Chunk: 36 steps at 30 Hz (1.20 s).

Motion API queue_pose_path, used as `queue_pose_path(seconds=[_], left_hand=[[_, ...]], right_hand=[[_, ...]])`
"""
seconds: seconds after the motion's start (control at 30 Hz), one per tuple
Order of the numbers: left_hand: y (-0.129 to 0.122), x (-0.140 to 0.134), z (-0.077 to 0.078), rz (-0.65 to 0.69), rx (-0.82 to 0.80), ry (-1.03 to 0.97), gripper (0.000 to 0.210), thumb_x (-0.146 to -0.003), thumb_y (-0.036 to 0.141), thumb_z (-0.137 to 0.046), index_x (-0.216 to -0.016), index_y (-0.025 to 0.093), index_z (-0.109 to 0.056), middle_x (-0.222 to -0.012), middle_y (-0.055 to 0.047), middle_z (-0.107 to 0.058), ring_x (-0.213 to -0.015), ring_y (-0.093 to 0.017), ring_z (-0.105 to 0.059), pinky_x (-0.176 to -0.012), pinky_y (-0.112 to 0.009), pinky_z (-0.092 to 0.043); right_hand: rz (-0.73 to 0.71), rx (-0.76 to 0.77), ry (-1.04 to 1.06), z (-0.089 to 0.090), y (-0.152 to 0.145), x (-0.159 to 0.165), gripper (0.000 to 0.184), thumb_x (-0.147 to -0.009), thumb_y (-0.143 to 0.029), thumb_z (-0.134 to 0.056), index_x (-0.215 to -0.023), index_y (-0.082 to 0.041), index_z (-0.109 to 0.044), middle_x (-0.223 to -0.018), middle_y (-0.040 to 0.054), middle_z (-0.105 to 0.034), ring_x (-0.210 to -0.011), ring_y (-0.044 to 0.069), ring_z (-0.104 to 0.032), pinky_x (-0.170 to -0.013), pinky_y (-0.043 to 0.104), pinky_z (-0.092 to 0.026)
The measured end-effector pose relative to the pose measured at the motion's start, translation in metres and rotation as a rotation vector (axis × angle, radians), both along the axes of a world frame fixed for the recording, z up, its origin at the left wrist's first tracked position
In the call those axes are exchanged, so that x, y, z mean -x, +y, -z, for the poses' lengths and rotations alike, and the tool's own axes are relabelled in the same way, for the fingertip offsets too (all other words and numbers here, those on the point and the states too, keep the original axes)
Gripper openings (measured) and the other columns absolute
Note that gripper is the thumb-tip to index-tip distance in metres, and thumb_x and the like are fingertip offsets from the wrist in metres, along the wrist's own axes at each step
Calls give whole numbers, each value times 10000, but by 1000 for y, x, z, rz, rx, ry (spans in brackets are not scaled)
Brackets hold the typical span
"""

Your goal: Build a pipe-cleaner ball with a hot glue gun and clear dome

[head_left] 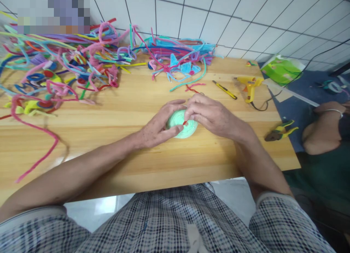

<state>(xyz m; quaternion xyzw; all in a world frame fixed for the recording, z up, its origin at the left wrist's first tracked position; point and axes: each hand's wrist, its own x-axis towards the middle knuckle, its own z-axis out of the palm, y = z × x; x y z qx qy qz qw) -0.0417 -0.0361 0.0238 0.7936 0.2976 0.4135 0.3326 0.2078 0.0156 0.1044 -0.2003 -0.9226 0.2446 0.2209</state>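
A round mint-green coil (188, 132), wound in rings like pipe cleaner, sits at the middle of the wooden table. My left hand (161, 125) wraps round its left side, with the thumb lying on top near the centre. Over its upper right edge, my right hand (206, 114) pinches a small red piece (185, 123) at the coil's centre. What the red piece is made of is too small to tell. My right fingers partly cover the coil.
Tangled coloured pipe cleaners (68, 69) cover the table's left, with more bundles (186, 49) at the back. A yellow utility knife (224, 89), yellow glue gun (249, 87) and pliers (280, 132) lie to the right. Another person's arm (319, 129) is beyond the right edge.
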Motion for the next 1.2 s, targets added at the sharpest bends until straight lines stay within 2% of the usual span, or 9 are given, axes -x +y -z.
queue_pose_path(seconds=[0.1,0.17,0.3,0.47,0.77,1.0,1.2], left_hand=[[0,1,0,-7,-13,36,538,-1112,483,-615,-1605,289,-518,-1708,-167,-513,-1679,-353,-411,-1353,-615,-414],[0,1,0,-7,-3,47,549,-1119,500,-602,-1618,289,-511,-1714,-164,-508,-1685,-340,-401,-1360,-611,-407],[-1,-2,0,-39,50,11,519,-1121,536,-596,-1578,292,-559,-1667,-150,-559,-1628,-327,-477,-1345,-591,-430],[-2,-5,-1,-68,112,-42,481,-1103,526,-650,-1507,270,-606,-1595,-148,-606,-1511,-294,-591,-1296,-510,-490],[-8,-9,-1,-92,118,-66,446,-1115,490,-634,-1503,276,-586,-1599,-149,-594,-1539,-298,-576,-1308,-522,-481],[-13,-14,3,-150,71,-86,443,-1116,490,-624,-1497,268,-586,-1569,-142,-626,-1512,-296,-588,-1288,-519,-496],[-15,-15,5,-212,82,-118,435,-1125,497,-612,-1486,256,-586,-1551,-134,-636,-1473,-272,-611,-1279,-492,-503]], right_hand=[[9,-9,2,1,0,-1,198,-1109,-217,-572,-1040,-256,-754,-1072,46,-665,-993,203,-648,-870,351,-542],[12,-16,1,1,-1,-1,207,-1117,-224,-565,-1040,-254,-755,-1062,46,-659,-988,202,-648,-863,349,-541],[3,-26,9,0,-2,0,210,-1120,-211,-561,-1041,-244,-753,-1054,48,-666,-987,200,-662,-871,352,-548],[14,-49,6,-3,-4,2,196,-1114,-219,-576,-1041,-250,-756,-1064,48,-696,-1009,206,-679,-887,361,-560],[186,-165,41,5,-17,-9,107,-1043,-198,-693,-1058,-262,-778,-1050,52,-736,-990,222,-719,-861,378,-583],[277,-274,73,11,-38,-5,182,-1007,-127,-652,-1025,-262,-773,-924,32,-759,-885,205,-727,-787,351,-583],[360,-329,141,22,-56,4,160,-990,-136,-653,-982,-252,-763,-870,20,-756,-780,175,-714,-700,310,-569]])
